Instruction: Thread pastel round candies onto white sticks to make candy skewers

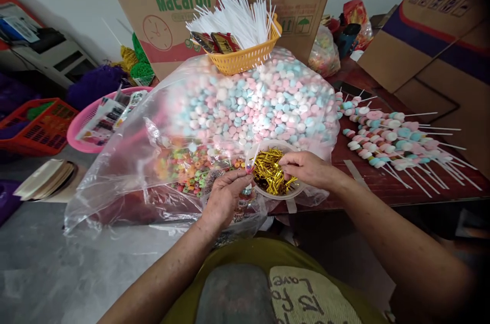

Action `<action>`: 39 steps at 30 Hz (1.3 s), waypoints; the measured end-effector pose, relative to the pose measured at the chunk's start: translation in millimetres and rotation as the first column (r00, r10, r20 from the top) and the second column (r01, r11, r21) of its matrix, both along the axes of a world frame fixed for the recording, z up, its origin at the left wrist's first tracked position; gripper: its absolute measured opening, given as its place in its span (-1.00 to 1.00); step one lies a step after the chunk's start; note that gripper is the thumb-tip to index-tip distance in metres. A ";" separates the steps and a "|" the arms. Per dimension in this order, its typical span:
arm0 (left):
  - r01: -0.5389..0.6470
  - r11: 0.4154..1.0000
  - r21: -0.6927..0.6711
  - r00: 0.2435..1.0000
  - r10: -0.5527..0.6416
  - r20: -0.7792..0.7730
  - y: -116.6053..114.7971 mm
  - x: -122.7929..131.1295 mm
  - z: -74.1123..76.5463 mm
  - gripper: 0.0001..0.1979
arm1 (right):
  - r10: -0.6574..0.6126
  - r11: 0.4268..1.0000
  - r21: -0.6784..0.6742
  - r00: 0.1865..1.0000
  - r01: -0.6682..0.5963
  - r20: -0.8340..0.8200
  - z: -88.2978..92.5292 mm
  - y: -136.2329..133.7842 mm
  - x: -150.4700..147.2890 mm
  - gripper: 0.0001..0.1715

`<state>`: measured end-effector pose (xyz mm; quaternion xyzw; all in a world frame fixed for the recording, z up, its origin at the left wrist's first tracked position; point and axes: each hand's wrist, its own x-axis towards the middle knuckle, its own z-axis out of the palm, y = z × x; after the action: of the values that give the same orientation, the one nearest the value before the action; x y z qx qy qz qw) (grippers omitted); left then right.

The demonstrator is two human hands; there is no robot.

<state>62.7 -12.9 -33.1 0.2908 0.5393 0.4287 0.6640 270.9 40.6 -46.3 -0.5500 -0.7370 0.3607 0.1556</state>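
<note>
A round, pale bowl (pixel 302 192) filled with gold twist ties (pixel 272 168) stands at the table's front edge. Over the bowl's right side, my right hand (pixel 306 167) has its fingers pinched together at the ties; whether one is between them is too small to tell. My left hand (pixel 225 196) is closed at the bowl's left rim, its thumb and finger on a white stick (pixel 253 156) with something small and pink at the fingertips. Behind both hands lies a large clear bag of pink, white and blue candies (pixel 256 104). Colourful cereal rings (pixel 195 171) lie left of the bowl.
A yellow basket (pixel 245 60) of white sticks stands on the candies, before a Macaron carton (pixel 172 33). Finished-looking candy skewers (pixel 406 140) are piled on the right of the table (pixel 329 202). A pink basin (pixel 82 141) and a red crate (pixel 42 132) are at left.
</note>
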 end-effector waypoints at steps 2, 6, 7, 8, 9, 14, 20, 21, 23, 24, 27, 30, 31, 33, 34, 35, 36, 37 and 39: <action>0.010 1.000 0.025 1.000 -0.010 -0.005 1.0 1.2 -0.9 -0.81 | -0.032 0.999 0.033 0.999 0.033 -0.029 -3.9 -2.5 0.5 -0.78; 0.001 0.998 0.063 1.000 0.000 -0.011 2.3 1.7 -4.7 -0.82 | -0.132 0.981 0.130 0.987 0.143 -0.094 -6.4 -6.5 0.2 -0.78; 0.001 0.998 0.069 1.000 0.000 -0.017 2.5 2.1 -5.2 -0.82 | -0.145 0.976 0.144 0.983 0.161 -0.113 -5.3 -7.9 -0.1 -0.79; 0.004 0.997 0.071 1.000 -0.003 -0.020 2.7 2.8 -5.1 -0.82 | -0.153 0.973 0.153 0.979 0.173 -0.133 -3.8 -9.5 -0.4 -0.79; 0.007 0.998 0.070 1.000 -0.005 -0.021 2.7 3.8 -4.6 -0.81 | -0.156 0.971 0.156 0.976 0.180 -0.153 -2.0 -11.2 -0.9 -0.78; -0.028 0.999 0.037 1.000 0.028 0.009 2.9 9.4 2.1 -0.79 | -0.138 0.980 0.104 0.955 0.170 -0.261 2.1 -17.7 -4.3 -0.76; -0.035 0.999 -0.005 0.999 0.034 -0.029 3.0 6.7 3.7 -0.75 | -0.162 0.970 0.137 0.956 0.199 -0.246 -8.3 -10.5 -3.4 -0.81; -0.041 0.999 -0.003 0.999 0.041 -0.026 2.9 6.0 3.2 -0.75 | -0.178 0.960 0.173 0.955 0.221 -0.237 -7.7 -9.5 -2.7 -0.83; -0.045 0.999 -0.004 0.999 0.045 -0.019 2.9 5.3 2.4 -0.76 | -0.207 0.929 0.258 0.951 0.264 -0.228 -2.1 -10.8 -2.0 -0.86; -0.047 0.999 -0.002 0.999 0.047 -0.014 3.0 5.6 2.4 -0.76 | -0.213 0.917 0.288 0.949 0.276 -0.232 2.6 -13.6 -2.7 -0.87; -0.039 0.999 0.010 0.999 0.040 -0.013 3.8 8.5 3.3 -0.78 | -0.112 0.957 0.219 0.939 0.190 -0.324 18.3 -28.9 -11.1 -0.83; -0.019 0.998 0.052 1.000 0.020 -0.012 4.4 13.2 2.6 -0.83 | 0.004 0.997 0.073 0.896 0.031 -0.444 23.5 -43.8 -28.8 -0.78; -0.019 0.997 0.071 1.000 0.019 -0.002 4.4 14.8 1.7 -0.85 | -0.003 0.998 0.059 0.892 0.033 -0.453 21.8 -46.1 -35.2 -0.77; -0.021 0.995 0.098 1.000 0.019 0.022 4.1 17.0 -0.9 -0.86 | -0.052 0.995 0.054 0.890 0.086 -0.453 14.8 -46.4 -45.9 -0.74; -0.019 0.995 0.101 0.999 0.017 0.027 3.8 17.3 -2.2 -0.86 | -0.072 0.994 0.043 0.886 0.104 -0.458 10.8 -44.9 -49.6 -0.72; -0.015 0.995 0.101 1.000 0.012 0.025 3.4 17.0 -3.3 -0.86 | -0.080 0.994 0.024 0.881 0.103 -0.467 7.1 -42.9 -52.2 -0.70; -0.010 0.995 0.102 1.000 0.008 0.017 2.9 15.9 -4.0 -0.85 | -0.075 0.996 0.009 0.876 0.090 -0.477 4.1 -41.0 -53.8 -0.68; 0.001 0.995 0.103 1.000 -0.001 0.003 2.3 14.1 -4.4 -0.85 | -0.065 0.997 -0.001 0.875 0.073 -0.479 2.0 -39.4 -54.6 -0.67; 0.046 0.990 0.131 0.998 -0.041 -0.046 0.5 8.8 -3.9 -0.83 | -0.060 0.998 0.000 0.884 0.067 -0.464 0.4 -38.0 -55.2 -0.66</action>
<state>71.5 -12.4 -37.0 0.3552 0.5174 0.4425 0.6406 215.8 2.6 -45.9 -0.4706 -0.6631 0.4701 0.3432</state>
